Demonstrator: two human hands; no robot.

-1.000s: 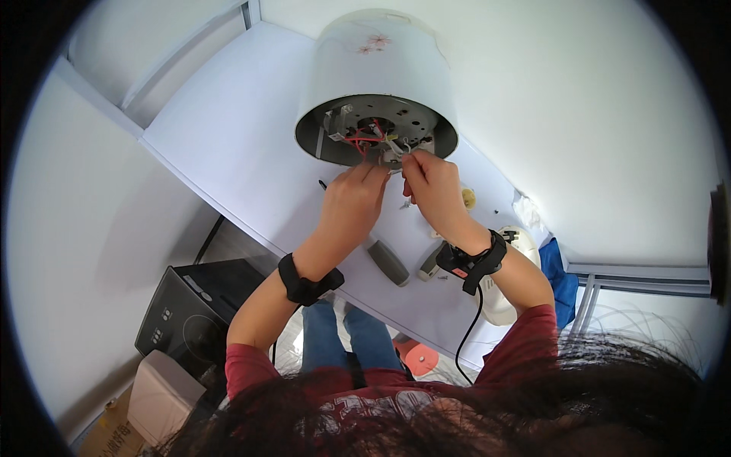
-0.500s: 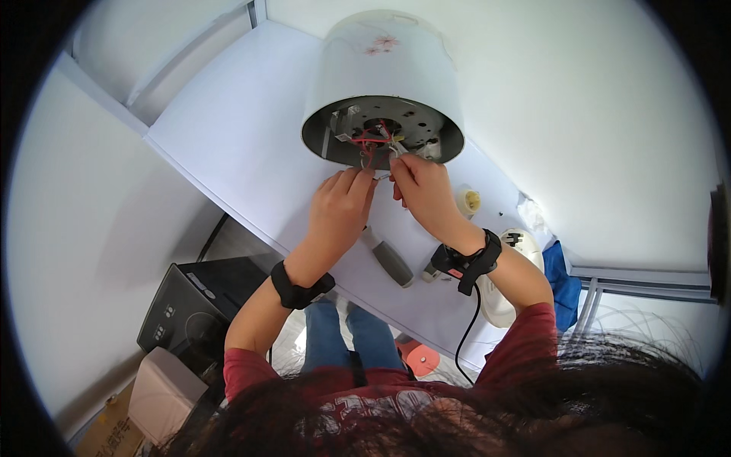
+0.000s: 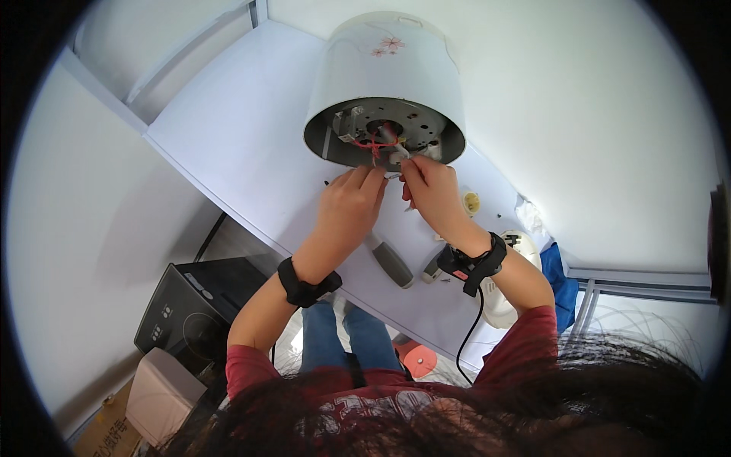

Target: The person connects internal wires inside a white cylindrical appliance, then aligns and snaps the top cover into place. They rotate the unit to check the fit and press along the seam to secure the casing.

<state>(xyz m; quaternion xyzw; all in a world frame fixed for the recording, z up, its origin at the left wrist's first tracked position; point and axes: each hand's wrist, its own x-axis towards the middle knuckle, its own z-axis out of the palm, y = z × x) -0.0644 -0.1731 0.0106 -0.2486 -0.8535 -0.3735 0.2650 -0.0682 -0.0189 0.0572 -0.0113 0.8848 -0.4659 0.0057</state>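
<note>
A white rice cooker body (image 3: 384, 72) with a pink flower print lies tipped on the table, its open underside facing me. Red wires (image 3: 376, 145) hang from the middle of its metal bottom. My left hand (image 3: 352, 202) pinches the lower end of these wires just outside the rim. Close beside it, my right hand (image 3: 432, 190) is closed on a white wire (image 3: 402, 155) at the same rim. The wire ends between my fingertips are mostly hidden. Below my hands lies a tool with a grey handle (image 3: 393, 263); its front part is covered by my left hand.
To the right on the white table (image 3: 228, 114) are a yellow-topped round piece (image 3: 472, 202), an off-white plastic cover (image 3: 499, 305), crumpled white tissue (image 3: 530, 216) and a blue cloth (image 3: 562, 286). A black appliance (image 3: 179, 316), pink bin (image 3: 161, 392) and cardboard box (image 3: 106, 423) stand at lower left.
Both hands have shifted slightly right, still at the rim. The cooker body has turned a little, its print moving right. The red wires now hang closer together.
</note>
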